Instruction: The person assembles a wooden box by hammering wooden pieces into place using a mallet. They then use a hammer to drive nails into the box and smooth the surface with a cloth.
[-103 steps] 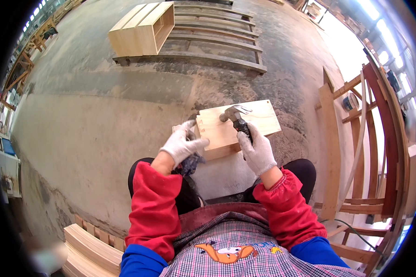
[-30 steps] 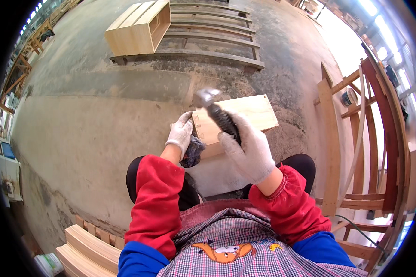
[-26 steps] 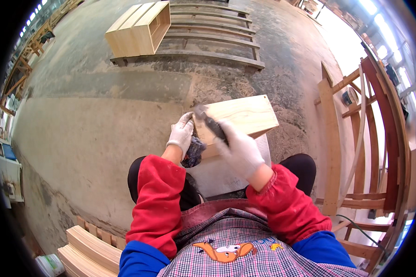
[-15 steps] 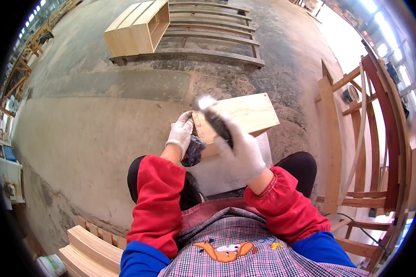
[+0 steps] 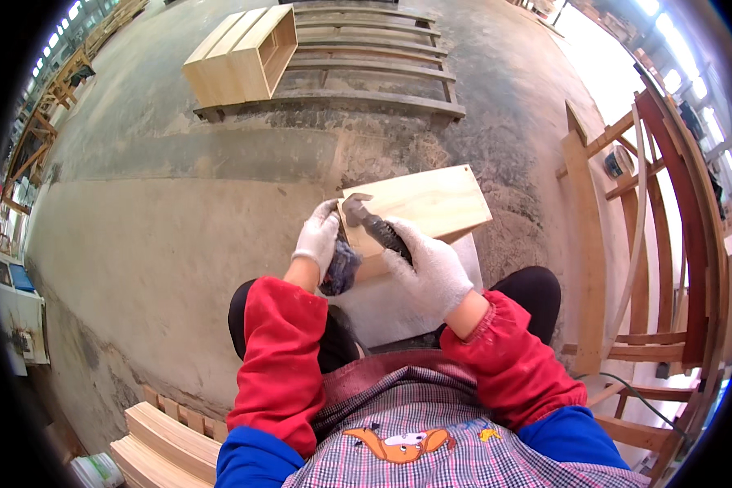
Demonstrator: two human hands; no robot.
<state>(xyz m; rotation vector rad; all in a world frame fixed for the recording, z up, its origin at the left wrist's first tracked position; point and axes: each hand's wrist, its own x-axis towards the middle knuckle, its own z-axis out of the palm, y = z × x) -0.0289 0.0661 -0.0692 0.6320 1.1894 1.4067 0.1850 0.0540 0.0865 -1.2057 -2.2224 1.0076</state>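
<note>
A pale wooden box (image 5: pixel 431 199) rests across a light-coloured surface (image 5: pixel 382 305) between my knees, its left end toward my left hand (image 5: pixel 317 236). That hand, in a white glove, is closed at the box's left edge, with a bunched dark blue cloth (image 5: pixel 342 268) in its palm, against the box. My right hand (image 5: pixel 431 268), also gloved, is wrapped round the dark handle of a hammer (image 5: pixel 374 221). The hammer's metal head is over the left end of the box top, close to my left fingertips; whether it touches the wood I cannot tell.
A slatted wooden pallet (image 5: pixel 366 98) lies on the floor ahead, with an open-ended wooden box (image 5: pixel 240 57) on its left part. A timber rack (image 5: pixel 663 244) stands at the right. Stacked wooden boards (image 5: pixel 167 443) and a white bucket (image 5: pixel 98 470) are at the lower left.
The hammer, blurred and raised before, has come down toward the box's left end and now shows sharply. My left hand and the box have stayed in about the same place.
</note>
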